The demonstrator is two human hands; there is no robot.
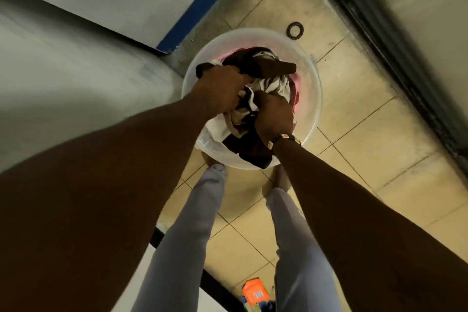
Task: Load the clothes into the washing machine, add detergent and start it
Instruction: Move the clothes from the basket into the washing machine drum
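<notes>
Head view, looking straight down: round translucent basin (310,99) on a tan tiled floor (354,119), heaped with clothes (263,78) in brown, white and pink. Left hand (222,88) plunged into the near-left side of the pile, fingers curled into brown and striped cloth. Right hand (274,115) just beside it, fist closed round a bunch of white and brown fabric, a bracelet (285,139) at the wrist. Both hands gripping clothes, knuckles almost touching. Brown garment (278,68) stretched across the top of the heap toward the far rim. Legs in pale trousers (192,223) below the basin, feet at its near edge. White appliance body (76,63) along the left side. Dark ring (295,30) on the floor beyond the basin. Orange packet (253,291) on the floor between the legs, at the bottom edge.
</notes>
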